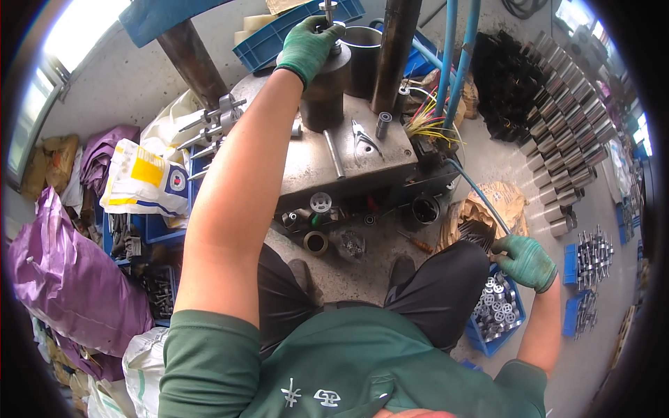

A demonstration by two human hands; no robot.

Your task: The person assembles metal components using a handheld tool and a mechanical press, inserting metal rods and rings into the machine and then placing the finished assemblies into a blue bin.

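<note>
My left hand (310, 50), in a green glove, is closed around an upright metal shaft (328, 10) above a thick steel cylinder (325, 94). The shaft's lower end is largely hidden by the glove. Low on the right, my right hand (524, 262), also gloved in green, grips the end of a long thin lever (481, 194) that slopes down from the machine. On the steel table (293, 177) in front of the cylinder lie a metal rod (334, 155) and a pair of pliers (364, 138). A short dark metal sleeve (383, 124) stands beside the pliers.
A blue crate (519, 317) of small metal wheel-shaped parts sits below my right hand. Two dark columns, one of them the right column (395, 56), flank the cylinder. Blue hoses (456, 70) and loose wires (428, 125) hang at right. Stacked metal tubes (568, 125) stand farther right.
</note>
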